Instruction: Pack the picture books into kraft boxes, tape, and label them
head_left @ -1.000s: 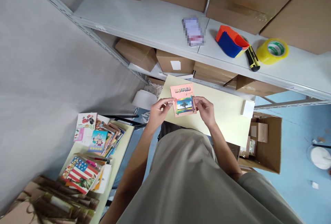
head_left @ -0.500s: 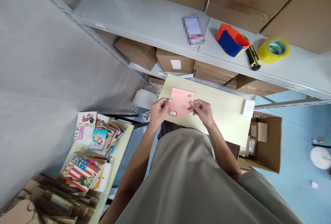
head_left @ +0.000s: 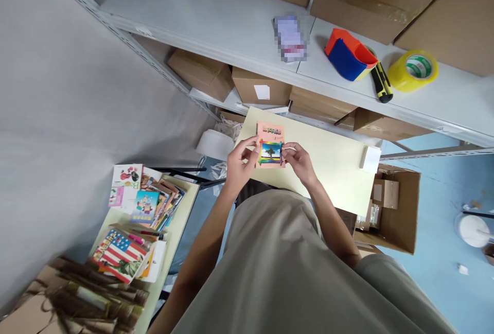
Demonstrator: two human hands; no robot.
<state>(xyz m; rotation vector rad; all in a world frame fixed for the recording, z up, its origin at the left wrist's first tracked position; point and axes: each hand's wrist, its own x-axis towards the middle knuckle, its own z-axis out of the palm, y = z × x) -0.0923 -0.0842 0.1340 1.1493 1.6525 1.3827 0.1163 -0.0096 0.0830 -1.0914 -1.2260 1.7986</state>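
A small pink book (head_left: 271, 130) is held up over the pale yellow table (head_left: 328, 179), its cover with a framed tree picture facing me. Its left edge is pinched between the thumb and fingers of my left hand (head_left: 242, 161). My right hand (head_left: 299, 163) grips the right edge the same way. A small white box (head_left: 370, 159) sits at the table's right end, apart from both hands.
Over the table runs a grey shelf (head_left: 231, 22) with a phone-like blurred item (head_left: 290, 38), an orange and blue holder (head_left: 349, 56), a box cutter (head_left: 382, 83) and yellow tape (head_left: 412, 70). Books (head_left: 119, 256) lie on a left side table. An open carton (head_left: 403, 210) stands right.
The pink book has been turned over: its barcode side faced me before, and now its tree-picture cover does. Both hands still hold its edges.
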